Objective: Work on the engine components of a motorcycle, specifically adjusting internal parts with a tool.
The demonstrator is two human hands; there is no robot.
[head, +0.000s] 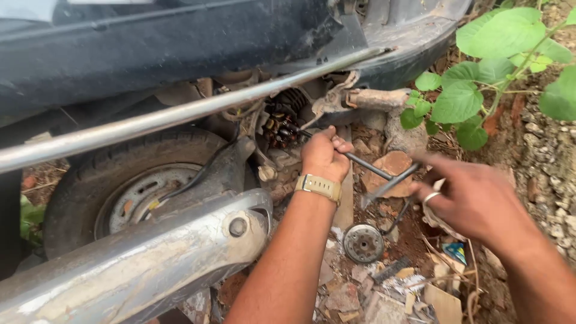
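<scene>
My left hand (324, 155) fisted round T-wrench (366, 168) shaft, frame centre; right hand (471, 198) blurred, pinching crossbar end. Socket may slip off stator (279, 123) nut if shaft tilts.

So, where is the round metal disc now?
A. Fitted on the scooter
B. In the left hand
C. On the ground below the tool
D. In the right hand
C: the round metal disc lies on the rubble, free of both hands, below the T-shaped tool.

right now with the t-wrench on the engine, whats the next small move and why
Probably settle the right hand on the crossbar and turn: the left hand steadies the T-handle wrench shaft, whose tip reaches the exposed stator coils, while the right fingers look blurred at the handle.
</scene>
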